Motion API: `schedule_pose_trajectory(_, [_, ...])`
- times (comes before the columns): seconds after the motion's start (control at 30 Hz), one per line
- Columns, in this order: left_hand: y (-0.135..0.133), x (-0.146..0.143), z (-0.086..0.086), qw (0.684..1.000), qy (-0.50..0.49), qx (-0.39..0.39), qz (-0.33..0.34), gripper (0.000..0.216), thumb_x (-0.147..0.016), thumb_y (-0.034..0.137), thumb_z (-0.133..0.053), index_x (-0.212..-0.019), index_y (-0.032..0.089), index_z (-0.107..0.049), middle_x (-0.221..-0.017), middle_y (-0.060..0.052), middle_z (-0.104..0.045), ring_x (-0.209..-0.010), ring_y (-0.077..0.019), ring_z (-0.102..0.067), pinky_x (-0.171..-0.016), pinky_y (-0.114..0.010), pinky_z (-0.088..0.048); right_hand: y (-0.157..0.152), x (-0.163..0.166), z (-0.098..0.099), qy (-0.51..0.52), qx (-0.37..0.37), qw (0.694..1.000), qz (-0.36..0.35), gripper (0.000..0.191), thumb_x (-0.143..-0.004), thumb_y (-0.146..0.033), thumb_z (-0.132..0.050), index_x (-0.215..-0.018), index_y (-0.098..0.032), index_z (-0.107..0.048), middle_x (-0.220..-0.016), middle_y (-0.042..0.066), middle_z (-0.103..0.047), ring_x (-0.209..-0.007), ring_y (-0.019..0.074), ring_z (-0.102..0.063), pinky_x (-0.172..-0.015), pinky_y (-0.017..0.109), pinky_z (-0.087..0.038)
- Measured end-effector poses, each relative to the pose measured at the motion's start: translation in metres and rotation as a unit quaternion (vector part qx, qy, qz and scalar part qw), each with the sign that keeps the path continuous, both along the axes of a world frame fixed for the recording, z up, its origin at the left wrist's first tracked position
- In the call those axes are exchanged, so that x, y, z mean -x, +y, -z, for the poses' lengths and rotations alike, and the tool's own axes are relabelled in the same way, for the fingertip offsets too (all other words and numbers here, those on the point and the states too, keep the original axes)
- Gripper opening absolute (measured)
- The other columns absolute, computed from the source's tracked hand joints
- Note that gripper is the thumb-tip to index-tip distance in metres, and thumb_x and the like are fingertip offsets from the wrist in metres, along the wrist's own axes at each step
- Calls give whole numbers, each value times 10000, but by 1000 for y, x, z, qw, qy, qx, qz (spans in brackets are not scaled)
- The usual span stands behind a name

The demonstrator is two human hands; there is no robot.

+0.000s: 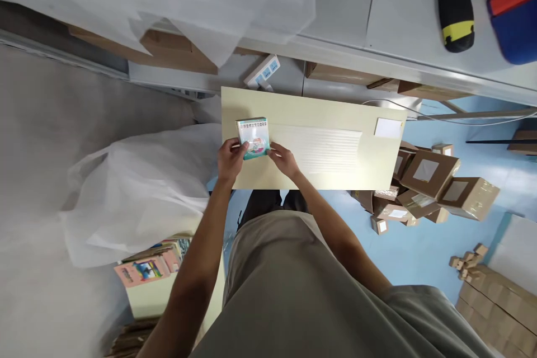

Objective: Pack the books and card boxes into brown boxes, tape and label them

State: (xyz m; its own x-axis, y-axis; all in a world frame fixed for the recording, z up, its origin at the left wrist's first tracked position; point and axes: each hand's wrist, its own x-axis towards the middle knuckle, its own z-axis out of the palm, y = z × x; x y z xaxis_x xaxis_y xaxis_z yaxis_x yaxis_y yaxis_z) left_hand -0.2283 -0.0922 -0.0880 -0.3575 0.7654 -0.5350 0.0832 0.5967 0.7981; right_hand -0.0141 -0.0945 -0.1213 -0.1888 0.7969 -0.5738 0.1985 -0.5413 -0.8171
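Observation:
A small, thick book with a white and teal cover is over the left part of a cream tabletop. My left hand grips its lower left side, the thumb lying on the cover and the fingers at the edge. At the lower right corner, my right hand pinches the book's edge. Just right of it, a white ribbed wrapping sheet lies flat on the table. A white paper slip is near the table's right end.
Behind the table runs a grey shelf with a black and yellow tool handle. A power strip sits at the table's back edge. White plastic sheeting and books are on the left. Cardboard boxes pile up at right.

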Motion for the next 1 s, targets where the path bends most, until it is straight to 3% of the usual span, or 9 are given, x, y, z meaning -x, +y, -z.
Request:
schedule_pose_trajectory(0.1, [-13,-32,-19,997,-69,-8,33,660,-736,691,-918,-1121,178,-765,-1098,-114,-842,-1023,-300,-812,-885,-378,-663,-13,-44,-17,82,1,996,19,818,-873,-805,-827,-1488,-271,-747,-1424,92,-811,-1332,346,-765,-1139,505,-648])
schedule_pose_trajectory(0.2, [-20,-83,-23,992,-108,-1,62,672,-733,692,-924,-1125,168,-770,-1109,-129,-841,-1022,-310,-810,-886,-399,-661,-24,-100,-33,123,17,992,36,831,-801,-832,-872,-1404,-265,-801,-1301,72,-857,-1232,340,-796,-1152,527,-630])
schedule_pose_trajectory(0.4, [-23,-206,3,987,-84,35,129,488,-820,580,-883,-1077,179,-777,-1101,-129,-845,-1047,-311,-808,-936,-417,-651,-47,-219,-43,84,35,992,84,739,-795,-813,-880,-1280,-255,-858,-1214,62,-876,-1178,342,-784,-1094,529,-637])
schedule_pose_trajectory(0.57, [-18,-279,30,987,6,33,155,333,-882,463,-830,-1062,183,-820,-1124,-127,-854,-1045,-306,-798,-980,-423,-643,-48,-282,-22,25,24,994,100,631,-827,-737,-857,-1223,-246,-870,-1139,55,-873,-1105,316,-784,-1039,498,-652])
schedule_pose_trajectory(0.67, [-14,-298,40,988,36,34,148,322,-882,433,-819,-1068,171,-832,-1138,-143,-855,-1046,-310,-802,-990,-422,-639,-44,-293,-2,7,4,995,104,567,-849,-694,-839,-1185,-238,-867,-1154,67,-866,-1083,306,-795,-1040,492,-660])
schedule_pose_trajectory(0.8, [-9,-300,46,990,30,71,115,313,-832,405,-850,-1032,165,-834,-1068,-127,-866,-1038,-319,-811,-978,-424,-642,-43,-300,17,-47,-7,997,64,484,-906,-661,-798,-1125,-232,-848,-1172,98,-861,-1044,303,-815,-1038,512,-671])
schedule_pose_trajectory(1.0, [-3,-292,47,994,-40,86,57,404,-708,432,-956,-993,166,-853,-998,-100,-867,-1049,-335,-812,-878,-400,-662,-55,-349,15,-272,-67,955,92,624,-1043,-669,-625,-1393,-165,-741,-1412,251,-763,-1214,367,-780,-1022,529,-680])
